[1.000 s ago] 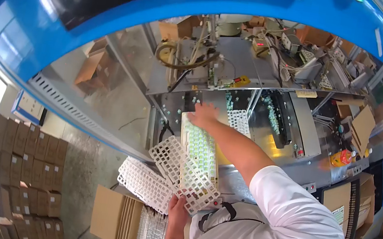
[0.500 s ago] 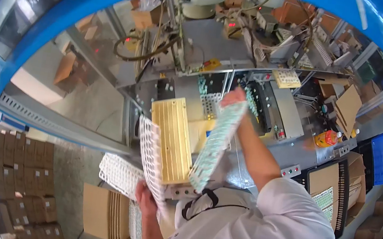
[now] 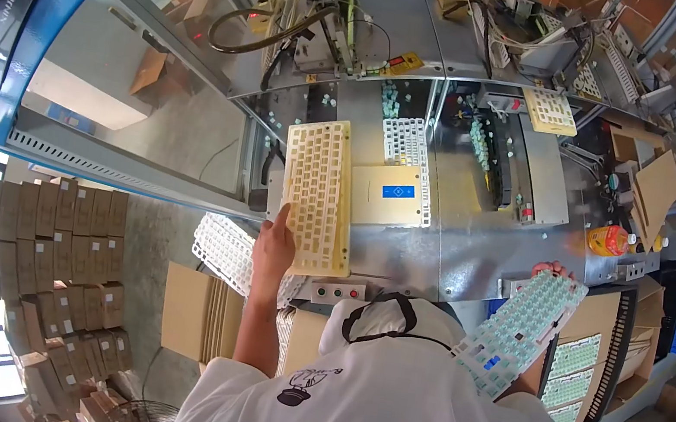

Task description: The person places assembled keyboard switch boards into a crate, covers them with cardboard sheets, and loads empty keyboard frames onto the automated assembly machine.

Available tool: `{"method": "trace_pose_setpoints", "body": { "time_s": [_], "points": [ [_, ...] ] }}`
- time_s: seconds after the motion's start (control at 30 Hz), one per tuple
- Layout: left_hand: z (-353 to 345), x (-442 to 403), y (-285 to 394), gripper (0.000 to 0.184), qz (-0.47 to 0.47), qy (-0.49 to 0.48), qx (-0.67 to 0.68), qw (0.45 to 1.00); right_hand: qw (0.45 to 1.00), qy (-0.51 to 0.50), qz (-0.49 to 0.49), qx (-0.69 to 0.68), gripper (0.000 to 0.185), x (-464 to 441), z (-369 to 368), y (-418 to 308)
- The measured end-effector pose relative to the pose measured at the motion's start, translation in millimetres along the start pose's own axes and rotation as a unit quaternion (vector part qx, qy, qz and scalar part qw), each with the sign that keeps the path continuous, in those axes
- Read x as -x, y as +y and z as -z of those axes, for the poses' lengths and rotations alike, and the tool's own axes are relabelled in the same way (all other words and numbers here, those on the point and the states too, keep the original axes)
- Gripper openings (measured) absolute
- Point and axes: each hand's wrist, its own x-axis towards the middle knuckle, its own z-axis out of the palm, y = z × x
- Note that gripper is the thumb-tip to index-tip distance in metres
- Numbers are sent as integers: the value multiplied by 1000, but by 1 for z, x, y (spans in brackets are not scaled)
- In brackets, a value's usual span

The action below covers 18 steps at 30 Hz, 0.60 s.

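A pale keyboard plate (image 3: 311, 198) with rows of square cut-outs lies on the gold-coloured fixture (image 3: 341, 251). My left hand (image 3: 274, 247) is at its left edge, index finger stretched onto the plate and the other fingers partly curled. On the right, my right hand (image 3: 552, 268) grips the far end of a keyboard plate filled with mint-green switches (image 3: 519, 330), held tilted beside my body. Another white keyboard plate (image 3: 407, 144) lies on the bench, partly under a flat panel with a blue label (image 3: 398, 191).
White plates (image 3: 224, 253) are stacked at my left above an open carton (image 3: 196, 312). Mint-green boards (image 3: 572, 368) lie in a black-edged tray at right. An orange bottle (image 3: 609, 240) stands on the bench. A button box (image 3: 330, 291) is at the front edge.
The pale plate has gone from my left hand onto the gold-coloured fixture. My right hand has carried the mint-green keyboard plate from over the bench to the right side.
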Motion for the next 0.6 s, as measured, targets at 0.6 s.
{"method": "trace_pose_setpoints", "body": {
  "time_s": [0.6],
  "points": [
    [-9,7,19,43,46,2,-19,999,991,102,50,77,18,27,22,-46]
  ]
}}
